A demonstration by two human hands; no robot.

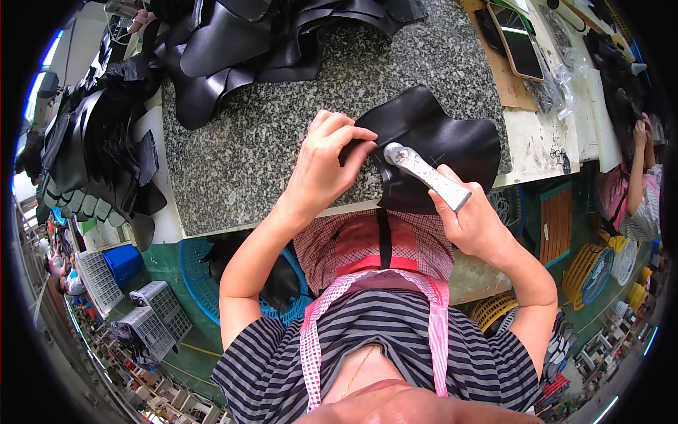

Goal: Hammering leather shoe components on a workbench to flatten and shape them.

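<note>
Taking speckled stone table (261, 155) as reference in head view. Seeing black sheet piece (459, 141) lying right of middle on the table and reaching over its near edge, curving unevenly in outline, bearing a faint pale cross mark.

Nipping the sheet's folded left border in left grip (328, 159), holding thumb and forefinger almost together above the table's near half; curling the remaining fingers loosely. Clasping near end of pale, worn, hammer-like tool (427, 171) in right grip (472, 219), with fingers and thumb wrapped closed around it at the table's near edge. Pointing the tool's rounded end toward the table's far left, over the sheet and just beside the left grip's fingertips; not being able to tell contact from slight clearance there.

Noting heap of glossy black pieces (226, 42) overlapping along the table's far edge, left of middle. Noting stack of dark pieces (92, 134) fanning out at the table's left end. Observing phone (521, 46) lying on brown board (519, 99) at the table's far right. Finding blue basket (192, 272) below the table's near edge, grey crates (152, 321) on green floor (205, 346) left of the table, and yellow basket (580, 272) to its right.
</note>
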